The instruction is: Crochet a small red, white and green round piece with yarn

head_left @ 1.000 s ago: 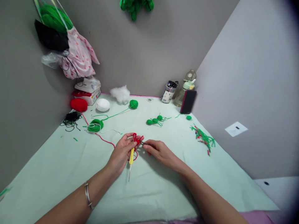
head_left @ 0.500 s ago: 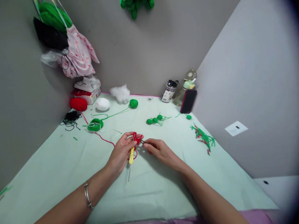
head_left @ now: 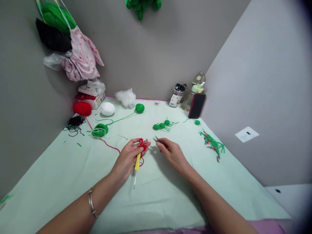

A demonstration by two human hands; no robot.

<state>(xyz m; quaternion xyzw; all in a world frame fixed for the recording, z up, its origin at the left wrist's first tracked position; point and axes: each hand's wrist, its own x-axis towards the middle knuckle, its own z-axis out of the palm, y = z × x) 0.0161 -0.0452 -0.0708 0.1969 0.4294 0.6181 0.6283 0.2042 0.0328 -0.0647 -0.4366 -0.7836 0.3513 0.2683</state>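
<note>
My left hand (head_left: 128,157) pinches a small red crochet piece (head_left: 142,145) and keeps a yellow-handled crochet hook (head_left: 136,167) tucked under its fingers, the metal tip pointing toward me. A red yarn strand (head_left: 109,146) runs from the piece back to the red yarn ball (head_left: 82,108). My right hand (head_left: 170,152) is closed around small scissors (head_left: 156,139), whose tips stick out a short way to the right of the red piece, apart from it.
On the pale green cloth (head_left: 73,182) lie a green yarn coil (head_left: 99,130), a green ball (head_left: 139,108), a white ball (head_left: 107,109), black yarn (head_left: 74,123), stuffing (head_left: 125,97), small green crochet balls (head_left: 162,125) and yarn scraps (head_left: 212,144). A phone (head_left: 196,106), bottle (head_left: 192,96) and pen cup (head_left: 176,96) stand in the back corner.
My right hand with the scissors has pulled away from the red piece, moving right and a little farther off. My left hand has stayed in place.
</note>
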